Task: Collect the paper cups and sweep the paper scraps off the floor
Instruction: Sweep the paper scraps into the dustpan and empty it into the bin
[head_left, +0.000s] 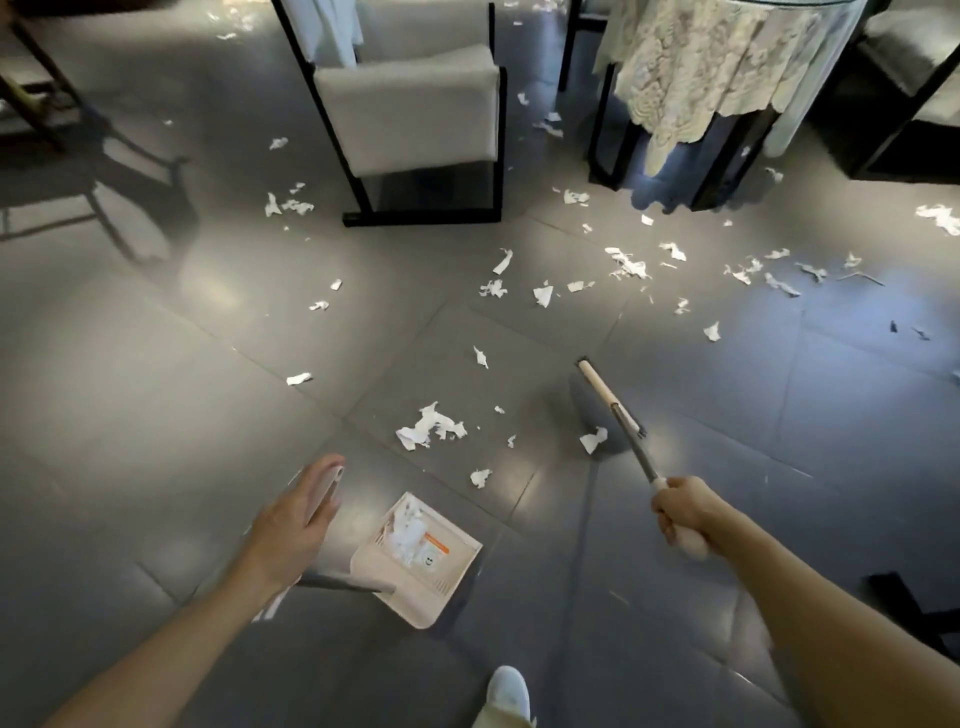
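broom (628, 436) x1, dustpan (415, 597) x1, scraps (431, 426) many

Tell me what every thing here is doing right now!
paper scraps: scattered over the floor, not swept up.
dustpan: tilted, some scraps already inside.
broom: head down by a scrap.
left hand: holds the dustpan's handle.
right hand: grips the broom's handle.
chair: upright.

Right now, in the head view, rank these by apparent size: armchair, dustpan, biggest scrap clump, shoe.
1. armchair
2. dustpan
3. biggest scrap clump and shoe: they look alike, and the shoe is partly hidden and nearer the camera, so I leave them unranked.
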